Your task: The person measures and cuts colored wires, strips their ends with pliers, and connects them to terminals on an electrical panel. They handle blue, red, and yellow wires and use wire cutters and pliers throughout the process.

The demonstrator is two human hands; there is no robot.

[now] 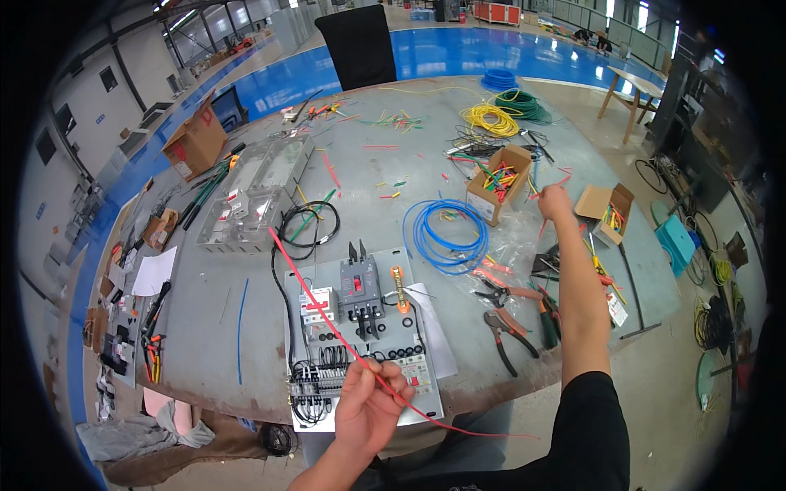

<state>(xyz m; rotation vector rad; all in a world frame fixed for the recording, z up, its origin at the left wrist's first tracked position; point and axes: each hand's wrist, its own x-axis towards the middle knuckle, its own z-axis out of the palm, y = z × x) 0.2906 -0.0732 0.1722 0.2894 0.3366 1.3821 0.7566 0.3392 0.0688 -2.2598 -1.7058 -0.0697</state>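
Red wire (342, 338) slants from far left to near right, pinched in the left hand (370, 403); the distant right hand's (556, 203) grip is unclear.

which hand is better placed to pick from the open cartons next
Probably the right hand: it reaches out between the two open cartons, while the left hand is well away from them, holding the red strand.
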